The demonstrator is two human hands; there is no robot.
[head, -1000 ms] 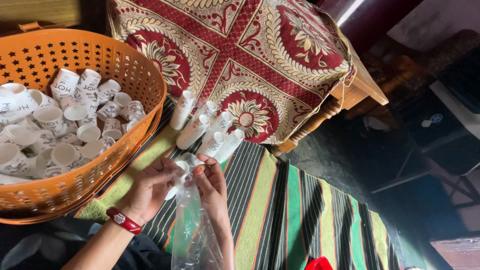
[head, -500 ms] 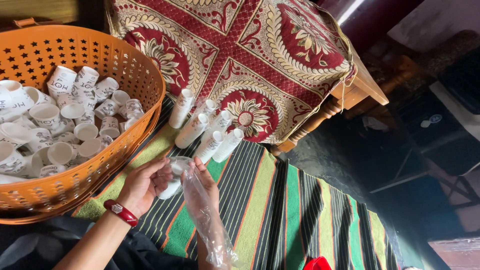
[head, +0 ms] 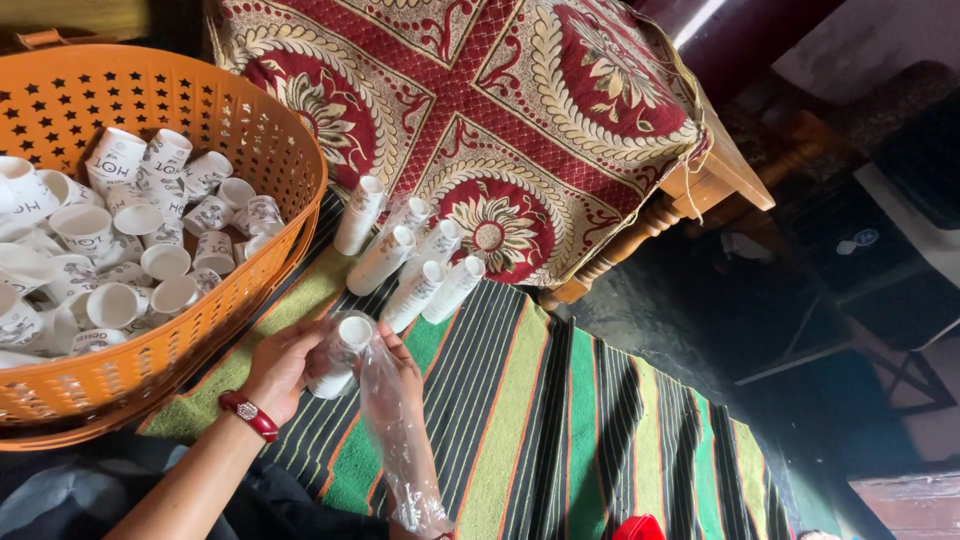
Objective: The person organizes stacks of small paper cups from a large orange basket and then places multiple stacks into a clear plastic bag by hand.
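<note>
Cloth (head: 480, 110) in red and gold patterns drapes over a wooden table (head: 720, 175) at the top of the view, its edge hanging down to a striped rug (head: 560, 420) of green, black and orange bands. Left of them sits a big orange basket (head: 260, 140) with star-shaped holes, and loose white paper cups (head: 120, 240) lie heaped inside it. On the rug, just beside the basket and against the hanging cloth, five stacks of cups (head: 410, 265) lie side by side, some wrapped in clear plastic.

Nearer the camera, both hands meet over the rug. The left hand (head: 280, 365), with a red bangle (head: 248, 415) at the wrist, curls its fingers around a short stack of white cups (head: 340, 355), gripping it from the side. The right hand (head: 405, 375) closes its fingers on the mouth of a clear plastic sleeve (head: 400, 450), which trails down along the forearm. The stack's open top sits at the sleeve's mouth; whether it is inside the plastic is hard to tell. A small red thing (head: 640, 527) shows at the bottom edge.
</note>
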